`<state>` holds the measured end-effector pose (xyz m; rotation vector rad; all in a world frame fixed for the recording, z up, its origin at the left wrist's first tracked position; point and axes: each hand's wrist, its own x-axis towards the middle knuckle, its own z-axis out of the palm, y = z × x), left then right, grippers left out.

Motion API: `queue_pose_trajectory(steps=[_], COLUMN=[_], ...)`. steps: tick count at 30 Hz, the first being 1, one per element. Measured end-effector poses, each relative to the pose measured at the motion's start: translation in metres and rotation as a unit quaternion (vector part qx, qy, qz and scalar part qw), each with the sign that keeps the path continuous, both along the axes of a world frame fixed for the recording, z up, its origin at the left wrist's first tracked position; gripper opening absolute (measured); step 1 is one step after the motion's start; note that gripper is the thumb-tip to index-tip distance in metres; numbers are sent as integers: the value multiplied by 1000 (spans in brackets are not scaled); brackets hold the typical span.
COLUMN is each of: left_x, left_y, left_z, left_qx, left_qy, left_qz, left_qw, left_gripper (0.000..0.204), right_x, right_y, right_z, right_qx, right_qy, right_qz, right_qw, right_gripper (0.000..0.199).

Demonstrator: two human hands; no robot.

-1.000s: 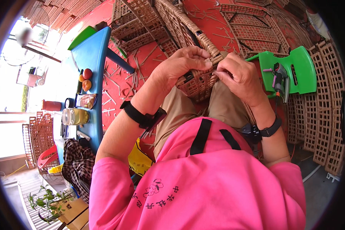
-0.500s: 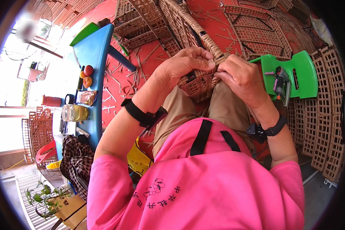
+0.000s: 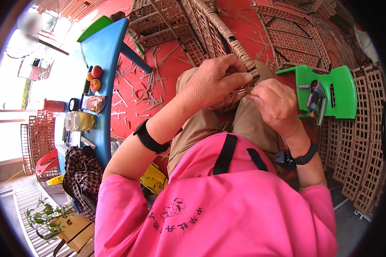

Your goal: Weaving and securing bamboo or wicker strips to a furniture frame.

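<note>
A woven wicker piece (image 3: 214, 32) with a thick wrapped rim stands between my knees and leans away to the far left. My left hand (image 3: 218, 79) is closed over the near end of its rim, thumb lying on the wrapping and some fingers hidden behind. Just to the right, my right hand (image 3: 275, 103) is in a pinch, thumb and forefinger pressed together close to the rim's end. Whatever it pinches is too small to make out. Dark bands show along the wrapped rim.
On the right, a green stool (image 3: 345, 92) bears a power tool (image 3: 316, 100). At left stands a blue table (image 3: 105, 55) with fruit and a jar (image 3: 79, 121). Other woven panels (image 3: 294, 36) and cut strips lie on the red floor (image 3: 158, 64).
My right hand has drawn back from the rim, toward me and slightly right. My left hand has slid a little nearer and to the right, still on the rim.
</note>
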<state>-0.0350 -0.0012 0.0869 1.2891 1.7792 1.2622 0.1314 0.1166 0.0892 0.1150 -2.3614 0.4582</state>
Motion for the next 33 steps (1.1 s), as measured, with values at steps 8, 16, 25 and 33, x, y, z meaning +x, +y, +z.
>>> queue_pose_trajectory(steps=[8, 16, 25, 33], left_x=[-9, -13, -11, -16], left_y=[10, 7, 5, 1], left_z=[1, -5, -7, -8], left_qx=[-9, -22, -16, -9], left_qy=[-121, -165, -210, -153], left_qz=[-58, -60, -69, -57], left_qw=[991, 984, 975, 986], left_gripper=[14, 11, 11, 15], right_x=[-4, -9, -4, -18], right_y=[3, -5, -9, 3], right_z=[-10, -13, -14, 8], right_qx=[-63, -152, -252, -72], right_qy=[24, 17, 38, 9], right_qz=[2, -39, -66, -16], right_qw=[998, 988, 965, 997], right_gripper=[17, 19, 13, 14])
